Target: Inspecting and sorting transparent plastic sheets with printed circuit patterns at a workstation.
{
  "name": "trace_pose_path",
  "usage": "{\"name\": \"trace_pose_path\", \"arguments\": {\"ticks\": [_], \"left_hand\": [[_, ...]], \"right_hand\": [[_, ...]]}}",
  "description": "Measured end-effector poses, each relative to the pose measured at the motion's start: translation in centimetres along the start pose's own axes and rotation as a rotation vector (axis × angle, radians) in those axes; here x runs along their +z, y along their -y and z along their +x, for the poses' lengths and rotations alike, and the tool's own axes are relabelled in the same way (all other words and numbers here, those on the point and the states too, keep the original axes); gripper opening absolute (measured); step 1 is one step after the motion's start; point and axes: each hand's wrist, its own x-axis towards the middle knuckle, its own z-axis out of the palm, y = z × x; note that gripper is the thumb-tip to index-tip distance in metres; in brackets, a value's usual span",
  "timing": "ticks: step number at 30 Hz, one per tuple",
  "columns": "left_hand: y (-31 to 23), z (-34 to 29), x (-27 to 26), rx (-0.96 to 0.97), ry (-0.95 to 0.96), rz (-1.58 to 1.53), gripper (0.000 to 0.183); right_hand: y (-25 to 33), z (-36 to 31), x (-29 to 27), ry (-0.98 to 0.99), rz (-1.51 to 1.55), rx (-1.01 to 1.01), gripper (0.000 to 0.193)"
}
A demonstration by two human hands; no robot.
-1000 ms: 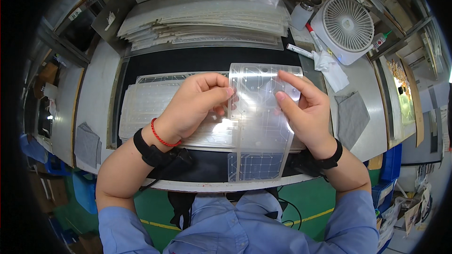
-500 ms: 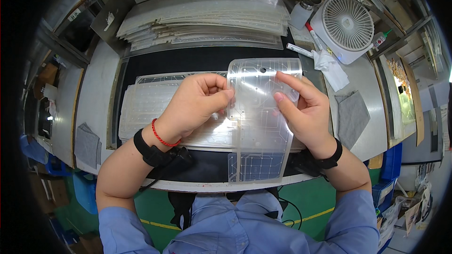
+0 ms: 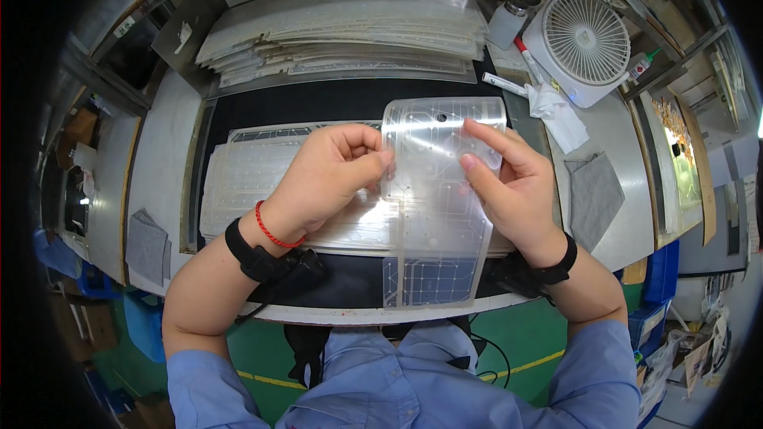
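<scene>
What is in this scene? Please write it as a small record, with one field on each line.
Left hand: thumb and finger pinch the sheet's left edge
Right hand: thumb and index finger over the sheet's right part
Held: translucent sheet, patterned with lines, top end curved
Below: lower stack of sheets
Behind: rear stack of sheets
Right side: white fan, grey cloth

shirt (image 3: 373,393): light blue, buttons down the front
sleeves (image 3: 203,389): same blue, end near the elbows
left hand (image 3: 330,171): bare
right hand (image 3: 517,183): bare
left wrist: black strap (image 3: 240,248), chunky black box (image 3: 306,268); red braided bracelet (image 3: 269,229)
right wrist: black band (image 3: 563,268)
</scene>
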Motion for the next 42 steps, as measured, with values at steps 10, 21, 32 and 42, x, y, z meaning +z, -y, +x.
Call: {"name": "trace_pose_path", "arguments": {"ticks": [10, 21, 32, 42], "left_hand": [[0.04, 0.06, 0.03, 0.012, -0.001, -0.028, 0.008], [0.29, 0.18, 0.06, 0.037, -0.014, -0.058, 0.008], [-0.4, 0.06, 0.42, -0.004, -0.078, -0.099, 0.008], [-0.13, 0.07, 0.22, 0.027, -0.016, -0.03, 0.008]], "right_hand": [[0.04, 0.12, -0.01, -0.008, 0.047, 0.032, 0.037], [-0.16, 0.09, 0.02, -0.023, 0.106, 0.063, 0.037], [-0.16, 0.28, -0.12, -0.055, 0.166, 0.145, 0.037], [-0.19, 0.19, -0.08, -0.03, 0.134, 0.106, 0.037]]}}
